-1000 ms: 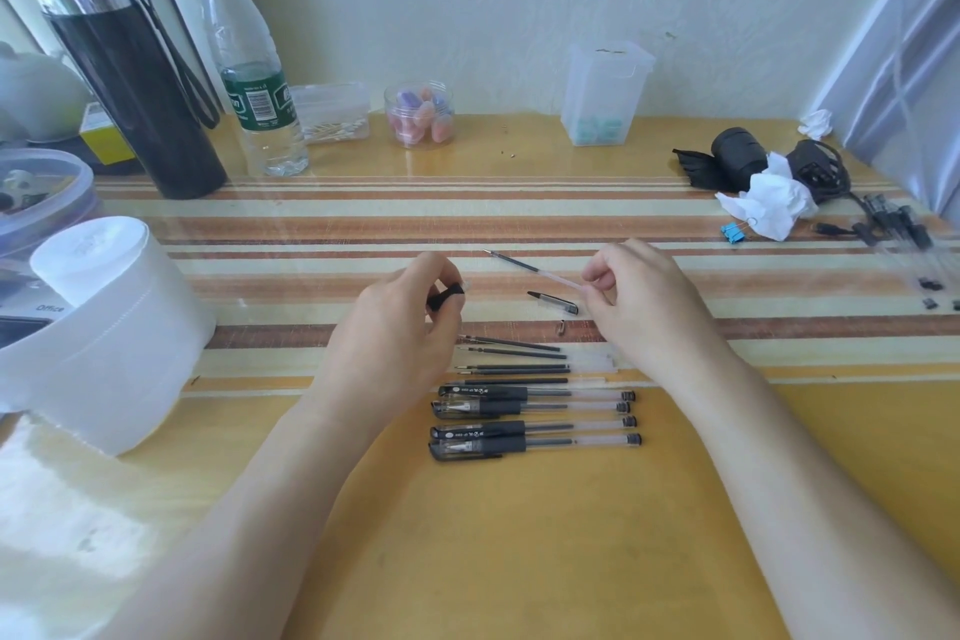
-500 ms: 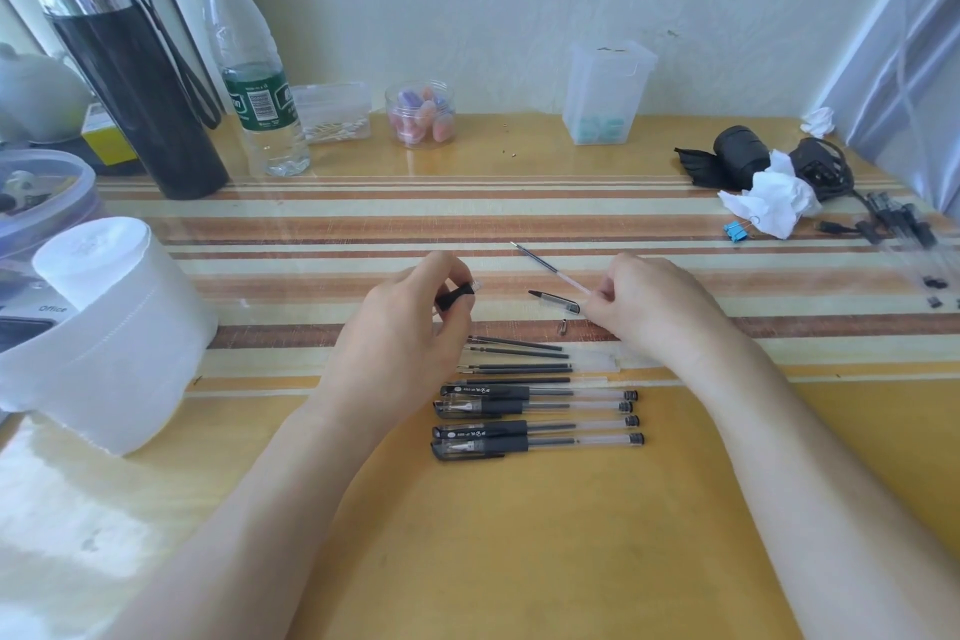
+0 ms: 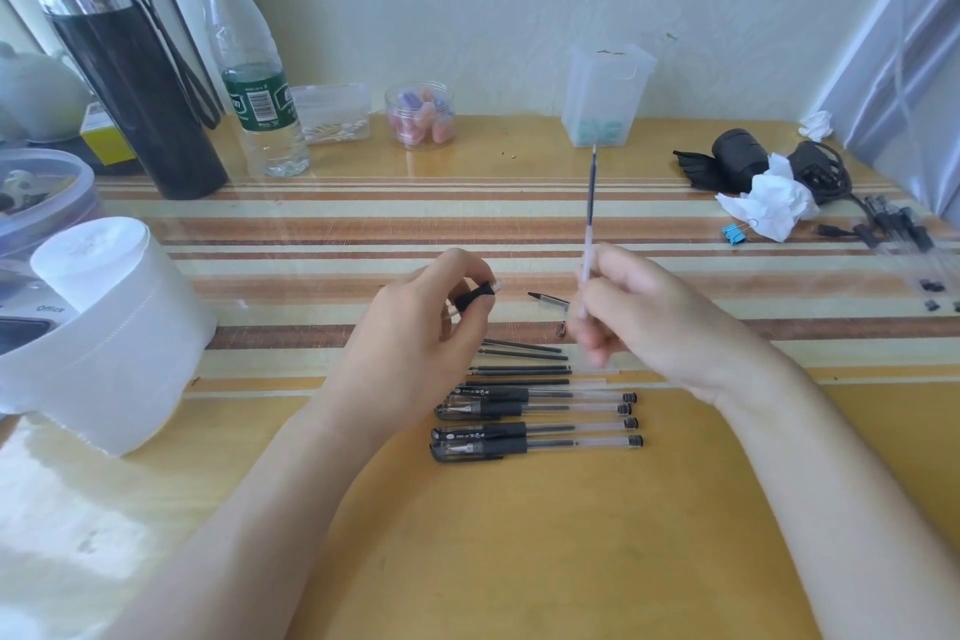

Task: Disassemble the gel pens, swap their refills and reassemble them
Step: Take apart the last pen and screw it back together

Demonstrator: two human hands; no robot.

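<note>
My left hand (image 3: pixel 415 343) grips a pen barrel (image 3: pixel 475 297) by its black grip section, the clear end poking out to the right. My right hand (image 3: pixel 644 322) pinches a thin refill (image 3: pixel 590 203) that stands almost upright, tip pointing away. Between the hands lies a small black pen tip piece (image 3: pixel 548 299). Several loose refills (image 3: pixel 524 361) lie in a row below, and several capped black gel pens (image 3: pixel 535 424) lie side by side nearer to me.
A white tissue roll (image 3: pixel 114 327) stands at the left. A black flask (image 3: pixel 130 73), a water bottle (image 3: pixel 254 68), a small jar (image 3: pixel 421 114) and a clear box (image 3: pixel 605 94) line the back. Crumpled tissue (image 3: pixel 769 203), cables and more pens (image 3: pixel 904 229) lie at the right.
My right hand has swung the refill from lying slanted to the left up to nearly vertical. My left hand has stayed put with the barrel.
</note>
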